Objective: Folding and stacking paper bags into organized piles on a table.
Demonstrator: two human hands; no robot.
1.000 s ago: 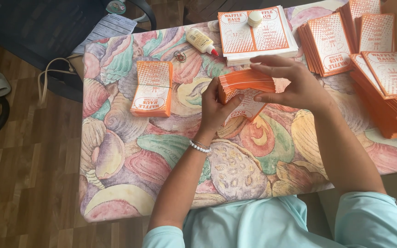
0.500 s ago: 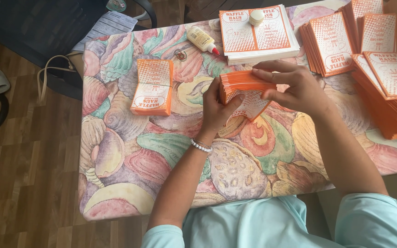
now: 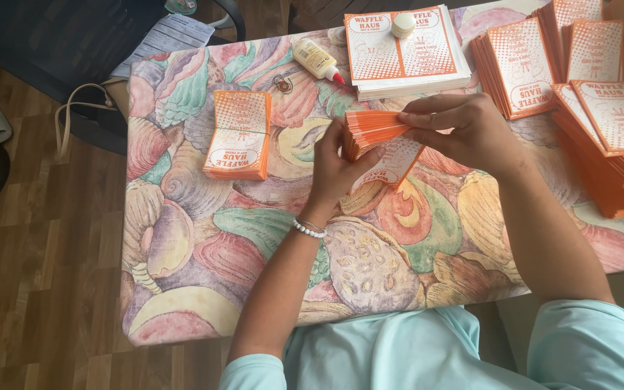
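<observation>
Both hands hold one thick bundle of orange-and-white paper bags (image 3: 374, 128) above the middle of the table. My left hand (image 3: 337, 167) grips the bundle's left end from below, thumb against its edge. My right hand (image 3: 458, 126) pinches the right end from above, fingers spread over the top. One bag hangs down under the bundle, its printed face showing. A banded bundle of the same bags (image 3: 238, 134) lies flat to the left.
The table (image 3: 204, 260) has a colourful shell-pattern cloth. At the back are a glue bottle (image 3: 315, 59), a stack of flat printed sheets (image 3: 407, 50) with a small round lid on top, and several orange bag stacks (image 3: 608, 137) at the right. A dark chair stands far left.
The hands and bundle have stayed in nearly the same place; my right fingers have shifted slightly along the bundle's top edge.
</observation>
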